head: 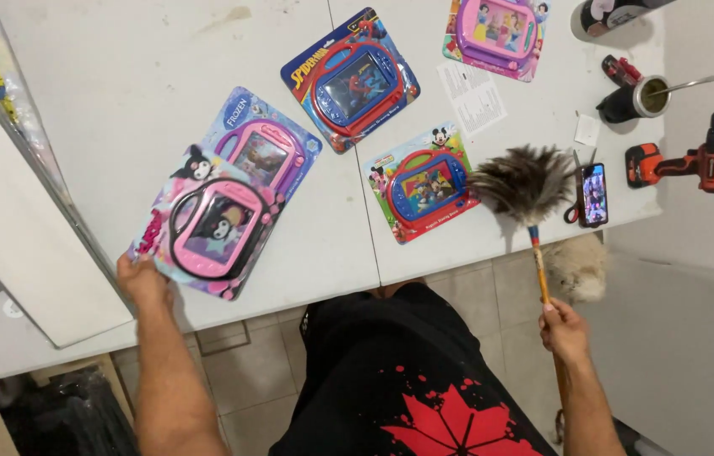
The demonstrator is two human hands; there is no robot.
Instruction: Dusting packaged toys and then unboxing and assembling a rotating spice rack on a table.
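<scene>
My left hand grips the lower corner of a packaged pink drawing-board toy and holds it tilted just above the white table. It overlaps a second packaged toy in pink and purple. My right hand holds the thin wooden handle of a feather duster, whose grey-brown feather head rests on the table's near edge beside a red and blue packaged toy. Two more packaged toys lie farther away: a blue and red one and a pink one.
A phone with a lit screen lies right of the duster. A dark cup with a metal straw, an orange and black cordless drill and a paper sheet sit at the right. A fluffy pale animal is on the tiled floor.
</scene>
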